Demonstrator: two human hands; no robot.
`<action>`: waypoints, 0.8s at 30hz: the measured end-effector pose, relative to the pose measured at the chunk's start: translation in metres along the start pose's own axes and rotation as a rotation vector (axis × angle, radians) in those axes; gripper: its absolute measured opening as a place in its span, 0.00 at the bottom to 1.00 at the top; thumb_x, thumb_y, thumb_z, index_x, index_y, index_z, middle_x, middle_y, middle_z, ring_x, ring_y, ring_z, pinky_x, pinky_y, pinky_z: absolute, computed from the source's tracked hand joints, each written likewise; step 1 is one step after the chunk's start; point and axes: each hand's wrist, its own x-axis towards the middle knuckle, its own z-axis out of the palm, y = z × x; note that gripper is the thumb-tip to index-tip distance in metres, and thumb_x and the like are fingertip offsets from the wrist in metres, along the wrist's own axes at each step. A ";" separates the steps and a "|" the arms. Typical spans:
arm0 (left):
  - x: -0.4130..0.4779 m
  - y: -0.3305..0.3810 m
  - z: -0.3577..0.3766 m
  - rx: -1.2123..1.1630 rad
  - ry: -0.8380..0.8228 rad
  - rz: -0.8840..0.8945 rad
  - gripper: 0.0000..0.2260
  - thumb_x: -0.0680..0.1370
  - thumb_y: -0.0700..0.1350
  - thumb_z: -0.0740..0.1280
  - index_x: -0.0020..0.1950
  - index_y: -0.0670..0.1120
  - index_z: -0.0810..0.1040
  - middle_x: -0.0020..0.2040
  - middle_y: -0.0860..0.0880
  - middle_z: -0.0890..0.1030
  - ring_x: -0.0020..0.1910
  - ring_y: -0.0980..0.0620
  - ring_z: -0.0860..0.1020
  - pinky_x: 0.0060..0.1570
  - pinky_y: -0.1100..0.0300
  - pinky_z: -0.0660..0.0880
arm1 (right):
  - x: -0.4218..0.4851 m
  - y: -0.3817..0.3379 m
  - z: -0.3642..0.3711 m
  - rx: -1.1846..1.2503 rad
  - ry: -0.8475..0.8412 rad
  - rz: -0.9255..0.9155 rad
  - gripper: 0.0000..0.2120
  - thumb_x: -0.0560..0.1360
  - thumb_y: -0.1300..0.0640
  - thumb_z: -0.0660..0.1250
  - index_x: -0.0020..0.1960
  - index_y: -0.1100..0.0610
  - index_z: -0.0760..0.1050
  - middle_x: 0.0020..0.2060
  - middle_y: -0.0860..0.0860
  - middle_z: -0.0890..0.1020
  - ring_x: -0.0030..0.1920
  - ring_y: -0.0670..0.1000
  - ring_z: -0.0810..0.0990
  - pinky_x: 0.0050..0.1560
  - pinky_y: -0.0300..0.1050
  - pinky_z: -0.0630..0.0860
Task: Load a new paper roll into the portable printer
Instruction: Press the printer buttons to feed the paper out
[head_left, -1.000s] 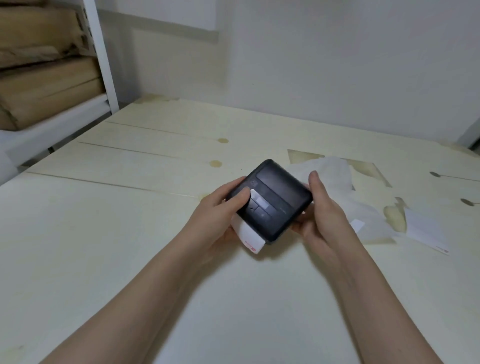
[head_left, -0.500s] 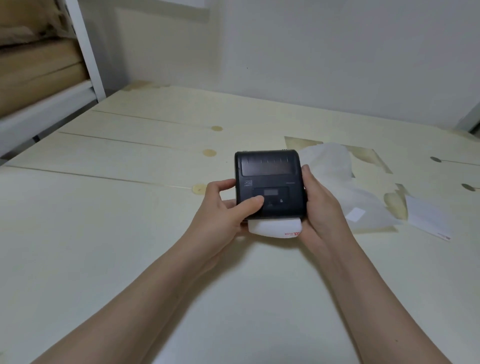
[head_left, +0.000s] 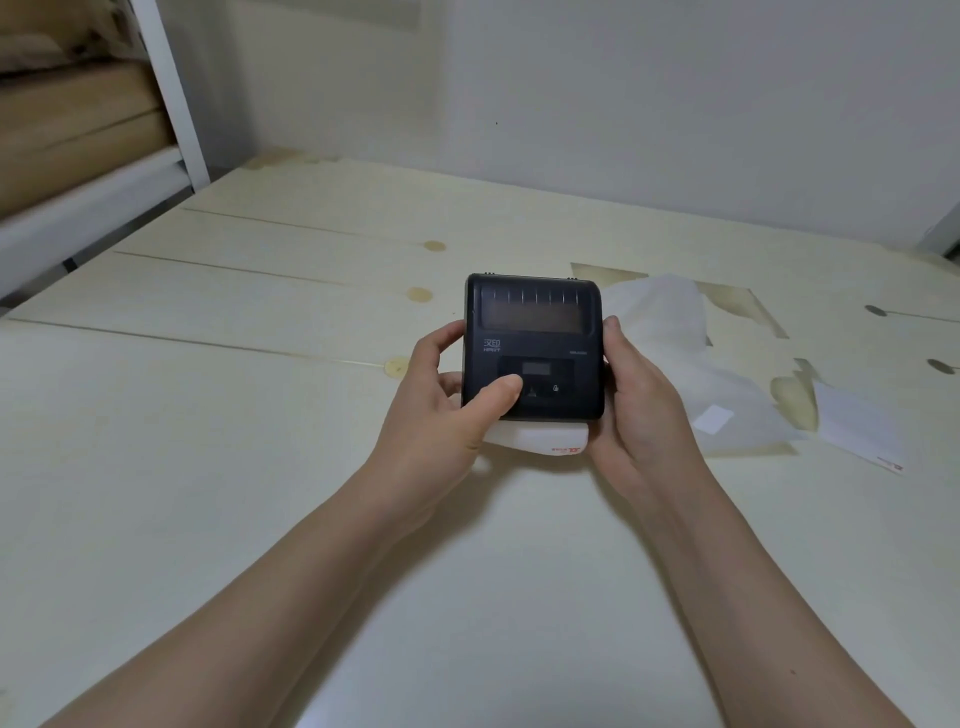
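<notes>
Compared with a second ago, the black printer (head_left: 535, 345) now sits squared to the camera instead of tilted diagonally, above the table (head_left: 208, 467). The left hand (head_left: 441, 415) grips its left edge, thumb on the front panel; the right hand (head_left: 641, 410) clasps its right side. White paper (head_left: 540, 441) protrudes beneath.

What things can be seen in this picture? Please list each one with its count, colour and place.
printer: one, black, held above the table at the centre
paper: one white piece with red print, sticking out under the printer's near edge
wrapper sheet: one, white, thin, lying on the table right of the printer
label slip: one, white with a red mark, on the table at the far right
table: one, pale cream wood with knots
shelf: one, white frame holding brown bundles, upper left
left hand: one, grip on the printer's left side, thumb on its front panel
right hand: one, grip on the printer's right side
</notes>
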 end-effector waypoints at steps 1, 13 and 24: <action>0.000 0.000 0.000 0.000 0.001 0.000 0.28 0.76 0.46 0.71 0.73 0.58 0.64 0.55 0.48 0.83 0.41 0.66 0.82 0.38 0.69 0.72 | 0.000 0.000 0.000 -0.001 0.000 -0.001 0.22 0.83 0.47 0.56 0.66 0.61 0.76 0.59 0.60 0.83 0.60 0.59 0.82 0.61 0.59 0.77; 0.000 0.003 0.000 0.025 0.019 -0.004 0.28 0.77 0.46 0.71 0.74 0.57 0.64 0.54 0.46 0.83 0.33 0.69 0.79 0.39 0.67 0.71 | 0.000 0.001 0.001 -0.011 0.008 -0.004 0.22 0.82 0.47 0.56 0.65 0.61 0.77 0.58 0.60 0.84 0.59 0.59 0.83 0.62 0.60 0.77; 0.001 0.003 -0.001 -0.002 0.006 -0.019 0.28 0.77 0.45 0.71 0.73 0.57 0.65 0.54 0.46 0.84 0.34 0.67 0.79 0.40 0.66 0.71 | 0.001 0.002 0.001 0.001 0.014 0.008 0.22 0.83 0.48 0.56 0.65 0.61 0.77 0.58 0.61 0.84 0.59 0.59 0.83 0.62 0.60 0.77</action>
